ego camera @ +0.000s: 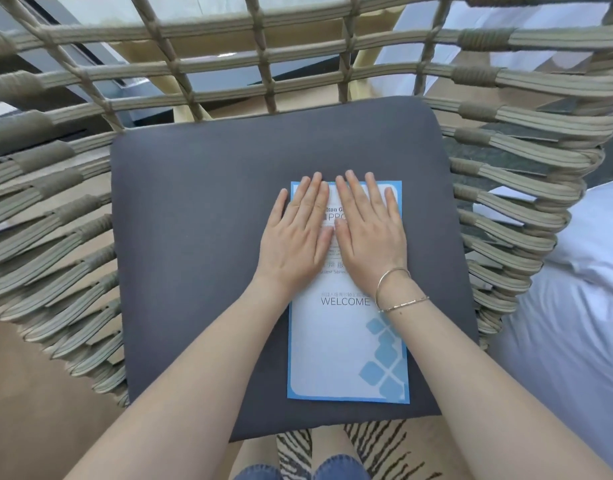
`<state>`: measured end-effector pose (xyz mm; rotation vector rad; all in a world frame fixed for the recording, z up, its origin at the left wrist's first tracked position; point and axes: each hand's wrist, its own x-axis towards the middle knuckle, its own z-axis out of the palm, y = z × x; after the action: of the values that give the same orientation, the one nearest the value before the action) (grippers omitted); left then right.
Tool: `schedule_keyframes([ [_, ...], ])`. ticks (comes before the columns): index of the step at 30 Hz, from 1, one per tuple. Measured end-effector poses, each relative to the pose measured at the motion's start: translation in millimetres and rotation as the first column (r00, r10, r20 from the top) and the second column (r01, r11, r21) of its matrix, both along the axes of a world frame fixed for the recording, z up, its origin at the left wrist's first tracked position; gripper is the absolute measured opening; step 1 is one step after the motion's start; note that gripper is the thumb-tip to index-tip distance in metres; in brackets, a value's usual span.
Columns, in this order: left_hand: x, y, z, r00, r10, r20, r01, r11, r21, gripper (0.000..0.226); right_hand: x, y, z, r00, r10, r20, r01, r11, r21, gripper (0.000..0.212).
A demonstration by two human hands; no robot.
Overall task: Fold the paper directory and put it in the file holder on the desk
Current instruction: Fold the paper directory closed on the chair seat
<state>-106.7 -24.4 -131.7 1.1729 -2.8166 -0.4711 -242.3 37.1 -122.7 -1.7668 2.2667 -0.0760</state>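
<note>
The paper directory (343, 348) lies folded into a tall narrow panel on the dark grey seat cushion (194, 237) of a woven chair. It is white with a blue border, blue tile shapes at its lower right and the word WELCOME in the middle. My left hand (294, 233) and my right hand (370, 230) rest flat, side by side, on its upper half, fingers spread and pointing away from me. Both palms press on the paper and grip nothing. The right wrist wears thin bracelets. No file holder or desk is in view.
The chair's woven rope back and sides (505, 157) curve around the cushion. A white bed (582, 289) lies to the right. A zebra-patterned rug (377, 445) and my knees in jeans (298, 472) show at the bottom edge.
</note>
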Motion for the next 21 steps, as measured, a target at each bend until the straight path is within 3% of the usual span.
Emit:
schedule_keyframes([
  [6, 22.7, -8.2, 0.5, 0.999, -0.029, 0.021, 0.030, 0.999, -0.017, 0.058, -31.7, 23.8, 3.0, 0.996, -0.091, 0.012, 0.091, 0.996, -0.015, 0.061],
  [16, 20.6, -9.4, 10.0, 0.996, -0.039, 0.081, 0.037, 0.999, 0.022, 0.060, -33.0, 24.4, 8.4, 0.996, -0.087, 0.026, 0.087, 0.996, 0.008, 0.062],
  [21, 33.8, 8.0, 41.5, 0.999, 0.000, 0.039, 0.002, 0.999, -0.044, 0.062, -24.0, 38.4, 42.7, 0.989, -0.139, 0.049, 0.144, 0.982, -0.119, 0.061],
])
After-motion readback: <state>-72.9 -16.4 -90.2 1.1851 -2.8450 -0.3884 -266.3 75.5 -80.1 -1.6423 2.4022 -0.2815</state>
